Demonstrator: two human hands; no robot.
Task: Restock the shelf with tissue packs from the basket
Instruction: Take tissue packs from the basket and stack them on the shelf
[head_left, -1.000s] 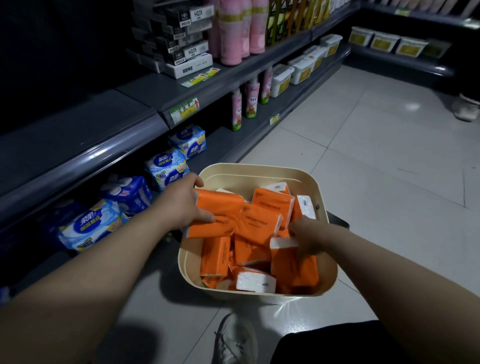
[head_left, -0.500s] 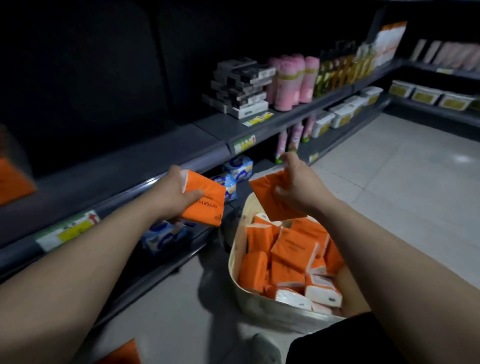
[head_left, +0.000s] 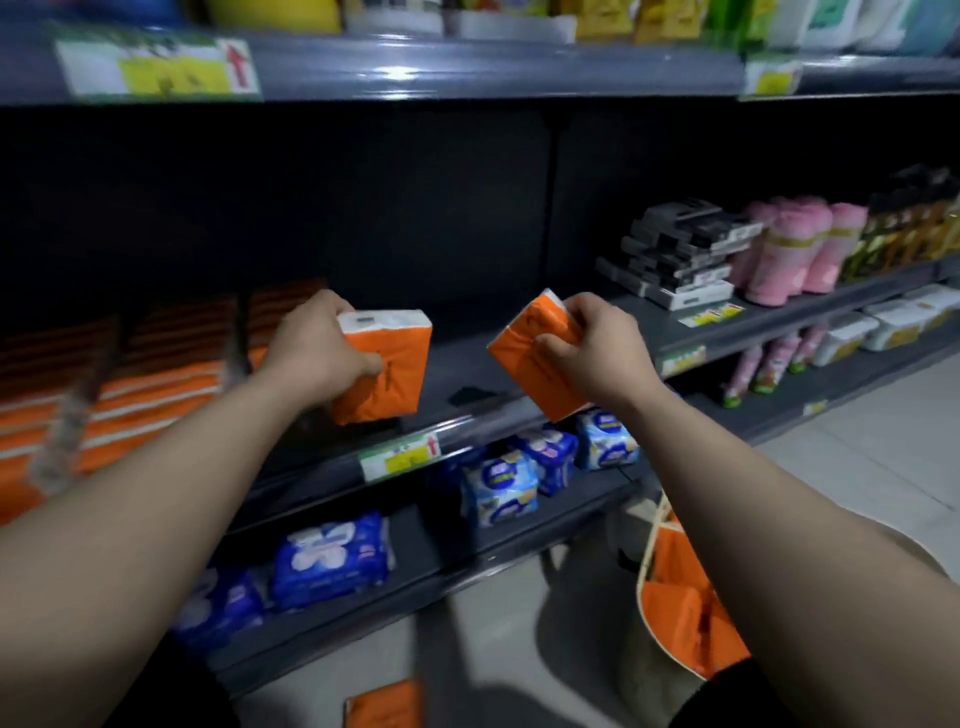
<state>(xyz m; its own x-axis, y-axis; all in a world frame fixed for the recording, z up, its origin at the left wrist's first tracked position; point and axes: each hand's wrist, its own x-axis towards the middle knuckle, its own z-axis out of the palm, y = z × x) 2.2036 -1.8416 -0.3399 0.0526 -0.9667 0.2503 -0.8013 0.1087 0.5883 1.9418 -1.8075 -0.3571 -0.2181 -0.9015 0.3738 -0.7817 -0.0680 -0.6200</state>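
My left hand (head_left: 317, 351) grips an orange tissue pack (head_left: 395, 371) upright, its white end on top, just above the front edge of the middle shelf (head_left: 467, 364). My right hand (head_left: 597, 351) holds a second orange tissue pack (head_left: 535, 358), tilted, a little to the right of the first. Stacks of orange tissue packs (head_left: 145, 405) fill the left part of that shelf. The beige basket (head_left: 647, 561) with several more orange packs sits on the floor at lower right, mostly hidden behind my right forearm.
Blue wrapped packs (head_left: 498, 488) lie on the bottom shelf. Black boxes (head_left: 680, 254) and pink rolls (head_left: 800, 249) stand further right on the middle shelf. One orange pack (head_left: 384, 704) lies on the floor by the shelf base. A price label (head_left: 400, 457) marks the shelf edge.
Both hands have risen from the basket, each with an orange pack, up to the middle shelf. The view has swung up and left toward the shelving.
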